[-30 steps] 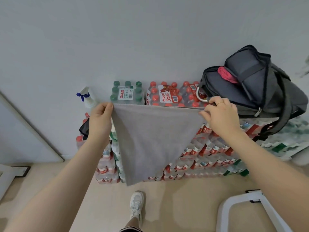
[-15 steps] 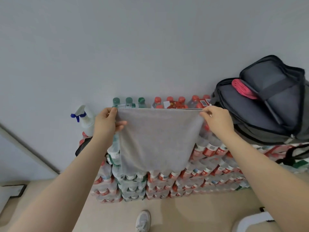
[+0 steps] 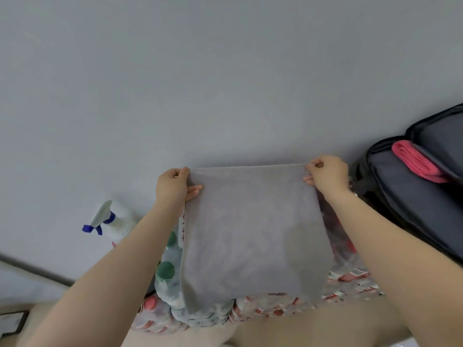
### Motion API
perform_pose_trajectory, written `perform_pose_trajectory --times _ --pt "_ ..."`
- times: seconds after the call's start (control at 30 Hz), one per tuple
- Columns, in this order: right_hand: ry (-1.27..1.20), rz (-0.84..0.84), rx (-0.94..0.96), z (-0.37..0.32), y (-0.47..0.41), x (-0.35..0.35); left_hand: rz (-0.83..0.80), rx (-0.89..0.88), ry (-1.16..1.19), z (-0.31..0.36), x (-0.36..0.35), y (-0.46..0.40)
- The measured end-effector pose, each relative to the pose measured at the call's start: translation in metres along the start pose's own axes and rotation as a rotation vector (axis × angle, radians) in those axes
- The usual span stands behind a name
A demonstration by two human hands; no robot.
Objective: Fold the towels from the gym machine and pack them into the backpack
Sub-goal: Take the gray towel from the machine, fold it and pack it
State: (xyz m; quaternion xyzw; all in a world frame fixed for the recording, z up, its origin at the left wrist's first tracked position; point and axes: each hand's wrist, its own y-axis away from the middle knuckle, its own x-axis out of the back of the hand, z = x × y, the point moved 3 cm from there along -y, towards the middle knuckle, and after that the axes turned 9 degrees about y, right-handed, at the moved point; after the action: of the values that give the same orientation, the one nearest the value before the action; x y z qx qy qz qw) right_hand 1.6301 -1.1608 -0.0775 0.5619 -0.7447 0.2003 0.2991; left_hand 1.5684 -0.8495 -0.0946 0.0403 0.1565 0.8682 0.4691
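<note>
A grey towel (image 3: 253, 231) hangs in front of me as a doubled rectangle, stretched flat between both hands. My left hand (image 3: 172, 186) pinches its top left corner, thumb on the near side and fingers behind the cloth. My right hand (image 3: 325, 174) pinches the top right corner. To the right, an open dark backpack (image 3: 411, 204) lies on the stacked bottle packs, with a folded pink towel (image 3: 416, 161) tucked inside its opening. The gym machine is out of view.
Shrink-wrapped packs of water bottles (image 3: 170, 279) with green and red caps are stacked against the grey wall (image 3: 225, 83), mostly hidden behind the towel. A white spray bottle (image 3: 112, 219) with a blue trigger stands at the left. Beige floor (image 3: 275, 329) lies below.
The towel went from a hanging triangle to a squared, folded rectangle. Both hands rose with it, and the view tilted upward so my shoe and the white frame left the picture.
</note>
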Motion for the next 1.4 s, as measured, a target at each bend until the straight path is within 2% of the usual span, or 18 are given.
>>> perform_pose_trajectory --times 0.17,0.3,0.4,0.5,0.67,0.73,0.83,0.93,1.0,1.1,1.2,1.33,1.4 --pt "0.273 0.027 0.094 -0.002 -0.020 -0.025 0.081 -0.084 -0.295 -0.010 0.000 -0.030" --pt "0.438 -0.005 0.172 0.004 -0.012 -0.037 0.112 -0.134 -0.336 -0.015 0.000 -0.025" --pt "0.382 -0.039 0.301 0.008 0.013 -0.033 0.064 -0.276 -0.492 -0.014 0.002 -0.002" --pt "0.403 -0.136 0.410 0.021 0.051 -0.025 -0.001 -0.347 -0.585 -0.020 0.010 0.037" --pt "0.793 -0.343 0.544 0.059 0.119 -0.016 -0.140 -0.365 -0.903 -0.060 0.032 0.103" --pt "0.882 -0.335 0.525 0.079 0.137 -0.008 -0.071 -0.423 -0.993 -0.074 0.043 0.126" --pt "0.944 -0.265 0.430 0.108 0.153 0.012 0.151 -0.454 -0.938 -0.082 0.064 0.152" --pt "0.698 -0.183 0.397 0.119 0.170 0.029 0.264 -0.434 -0.695 -0.094 0.082 0.176" --pt "0.446 -0.092 0.369 0.119 0.178 0.036 0.274 -0.280 -0.489 -0.103 0.085 0.187" --pt "0.102 -0.175 0.073 0.120 0.184 0.028 0.225 -0.034 -0.339 -0.116 0.076 0.193" --pt "-0.259 -0.306 -0.232 0.120 0.188 0.009 0.192 0.090 -0.240 -0.124 0.065 0.198" --pt "-0.406 -0.268 -0.306 0.114 0.187 -0.001 0.187 0.101 -0.120 -0.124 0.056 0.194" --pt "-0.428 -0.316 -0.306 0.115 0.185 -0.004 0.192 0.111 -0.106 -0.124 0.054 0.189"
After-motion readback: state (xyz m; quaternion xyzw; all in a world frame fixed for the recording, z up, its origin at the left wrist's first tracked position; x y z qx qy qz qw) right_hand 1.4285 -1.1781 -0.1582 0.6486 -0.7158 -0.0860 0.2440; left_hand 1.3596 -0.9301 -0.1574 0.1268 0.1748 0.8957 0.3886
